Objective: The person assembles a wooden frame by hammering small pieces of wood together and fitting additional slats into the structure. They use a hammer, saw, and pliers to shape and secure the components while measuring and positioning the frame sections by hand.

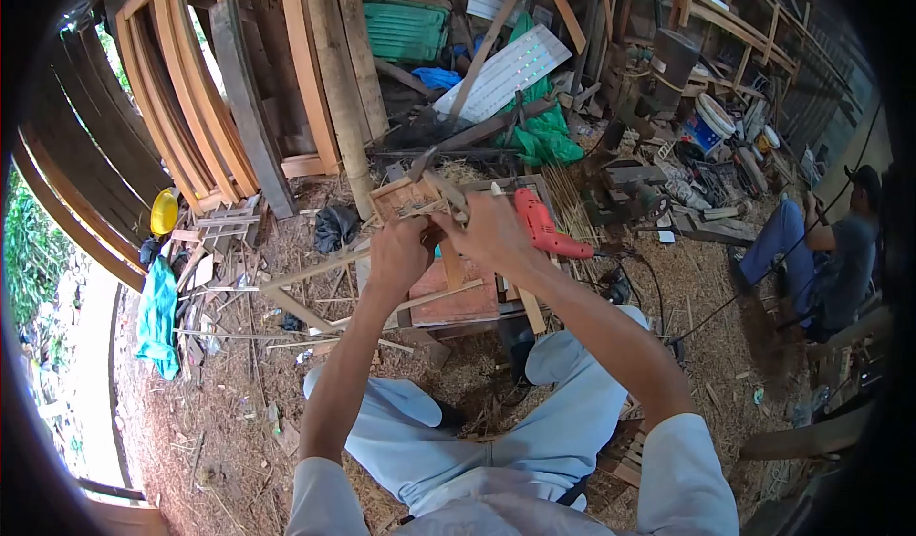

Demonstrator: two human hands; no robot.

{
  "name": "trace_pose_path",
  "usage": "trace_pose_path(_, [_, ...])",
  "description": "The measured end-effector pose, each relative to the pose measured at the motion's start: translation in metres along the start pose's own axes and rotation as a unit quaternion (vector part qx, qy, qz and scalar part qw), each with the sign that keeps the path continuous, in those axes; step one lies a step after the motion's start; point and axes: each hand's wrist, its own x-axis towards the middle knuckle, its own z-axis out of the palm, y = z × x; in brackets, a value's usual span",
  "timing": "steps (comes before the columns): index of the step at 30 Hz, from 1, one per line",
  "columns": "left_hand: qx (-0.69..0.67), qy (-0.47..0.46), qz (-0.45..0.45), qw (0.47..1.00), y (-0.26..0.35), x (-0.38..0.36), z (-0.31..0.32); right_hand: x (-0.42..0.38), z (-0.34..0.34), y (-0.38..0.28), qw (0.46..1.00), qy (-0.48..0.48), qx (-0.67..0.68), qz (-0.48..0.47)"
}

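Note:
My right hand (491,235) is closed around the wooden handle of a hammer (443,189), whose dark head points up and left. Beside it, my left hand (401,254) has its fingers curled in at the small wooden frame (393,198); what they pinch is hidden. Both hands are close together above a low work table with a reddish board (463,304) on it. Thin wooden strips (315,271) stick out to the left under my left wrist. A red power drill (542,223) lies just right of my right hand.
Another person (840,250) sits at the right. Long wooden frames (181,87) lean against the back wall at left. A green plastic sack (544,130) and a white slatted panel (504,73) lie behind the table. Shavings and wood scraps litter the floor (229,421).

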Motion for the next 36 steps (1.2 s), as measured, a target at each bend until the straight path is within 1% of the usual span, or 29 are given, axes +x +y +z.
trace_pose_path(2, [0.048,-0.022,-0.025,0.998,-0.006,0.002,0.003,-0.003,0.012,0.002,0.997,0.052,-0.038,-0.047])
trace_pose_path(3, [0.046,-0.020,-0.024,0.998,-0.006,0.000,0.003,-0.004,0.013,0.001,0.998,0.044,-0.017,-0.043])
trace_pose_path(5, [0.017,0.031,0.004,0.999,-0.005,-0.006,0.002,-0.004,0.020,0.000,0.997,0.056,-0.031,-0.047])
trace_pose_path(7, [0.022,0.037,0.002,0.999,-0.008,-0.007,0.004,-0.003,0.027,-0.001,0.996,0.064,-0.042,-0.050])
trace_pose_path(9, [0.024,0.040,0.000,0.999,-0.009,-0.008,0.009,-0.005,0.029,0.001,0.991,0.065,-0.082,-0.081])
trace_pose_path(13, [0.036,0.017,-0.026,0.999,-0.013,-0.009,0.016,-0.006,0.038,0.008,0.990,0.066,-0.080,-0.091])
trace_pose_path(16, [0.045,0.019,-0.029,0.998,-0.010,-0.010,0.010,-0.003,0.041,0.008,0.988,0.084,-0.052,-0.115])
trace_pose_path(18, [0.050,0.023,-0.030,0.998,-0.010,-0.012,0.010,-0.005,0.040,0.008,0.993,0.055,-0.053,-0.095])
trace_pose_path(20, [0.043,0.008,-0.048,0.998,-0.011,-0.010,0.012,-0.005,0.039,0.008,0.994,0.051,-0.040,-0.090])
trace_pose_path(25, [0.037,0.018,-0.036,0.998,-0.005,-0.010,0.007,-0.008,0.032,0.006,0.996,0.043,-0.024,-0.074])
trace_pose_path(27, [0.032,0.021,-0.031,0.999,-0.002,-0.010,0.004,-0.006,0.024,0.007,0.997,-0.003,0.039,-0.062])
trace_pose_path(28, [0.017,0.029,-0.017,0.999,-0.002,-0.009,0.003,-0.004,0.020,0.010,0.997,-0.003,0.036,-0.064])
trace_pose_path(30, [0.001,0.035,-0.006,0.999,-0.002,-0.011,0.004,-0.004,0.014,0.020,0.990,0.080,0.087,-0.079])
trace_pose_path(31, [0.008,0.032,0.002,0.999,-0.003,-0.011,0.006,-0.005,0.000,0.019,0.987,0.081,0.108,-0.084])
trace_pose_path(32, [0.015,0.029,0.009,0.999,-0.003,-0.011,0.009,-0.006,-0.015,0.018,0.988,0.077,0.107,-0.083])
trace_pose_path(34, [0.016,0.033,0.008,0.999,-0.006,-0.013,0.014,-0.012,-0.045,0.014,0.996,0.010,0.064,-0.055])
trace_pose_path(35, [0.019,0.040,0.010,0.999,-0.006,-0.013,0.016,-0.016,-0.058,0.010,0.997,0.010,0.061,-0.052])
trace_pose_path(36, [0.015,0.037,0.009,0.999,-0.005,-0.014,0.016,-0.021,-0.070,0.005,0.997,-0.043,-0.015,-0.061])
